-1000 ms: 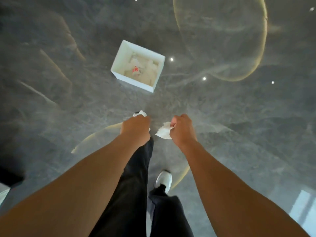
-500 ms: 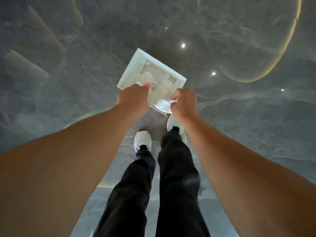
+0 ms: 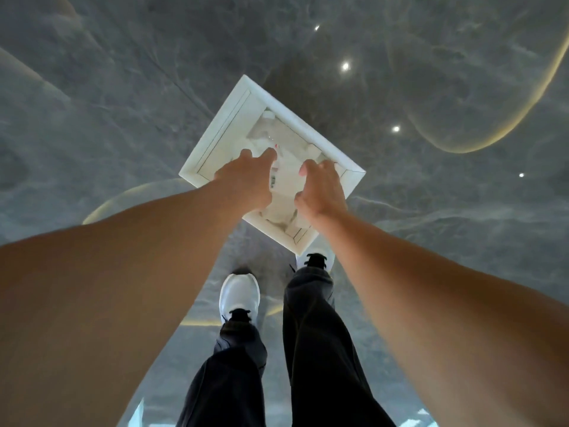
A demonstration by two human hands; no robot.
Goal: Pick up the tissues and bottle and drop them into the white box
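The white box (image 3: 215, 127) stands open on the floor right in front of my feet. Crumpled white tissues (image 3: 263, 135) lie inside it. My left hand (image 3: 246, 180) hovers over the box's near side with its fingers stretched out and apart. A small clear bottle (image 3: 274, 172) with a red mark near its top sits just beside those fingertips, over the box's inside, free of the grip. My right hand (image 3: 321, 191) is over the box's right part, fingers loosely spread, with no tissue visible in it.
The floor (image 3: 123, 87) is glossy grey marble with bright light reflections and curved gold lines. My white shoes (image 3: 240, 291) and dark trousers (image 3: 311, 334) stand close to the box's near corner.
I stepped up to the box and brought both hands over it. The left hand opened and let the bottle go; the tissue that was in the right hand is no longer in it.
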